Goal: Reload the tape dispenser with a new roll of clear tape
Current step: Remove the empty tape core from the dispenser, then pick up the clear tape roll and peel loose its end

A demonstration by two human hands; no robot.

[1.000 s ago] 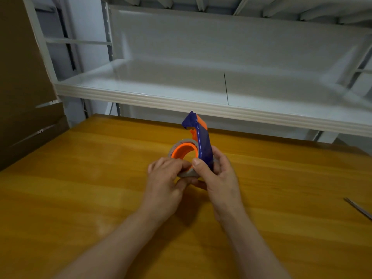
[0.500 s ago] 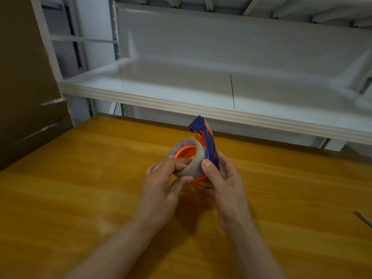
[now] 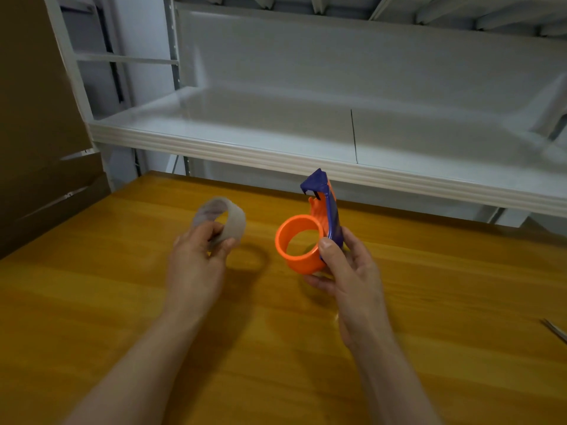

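Bare table [image 3: 122, 302] below; low shelf [image 3: 276, 156] beyond.

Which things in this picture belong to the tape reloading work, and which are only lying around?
Job in hand:
tape dispenser, gripped by the right hand
grey tape ring, held by the left hand, apart from the dispenser

Lying about:
metal tool at the right edge of the table
cardboard boxes
white shelf

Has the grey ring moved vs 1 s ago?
Yes. The left hand has pulled the grey ring off the orange hub of the dispenser and carried it left, farther from the shelf seam.
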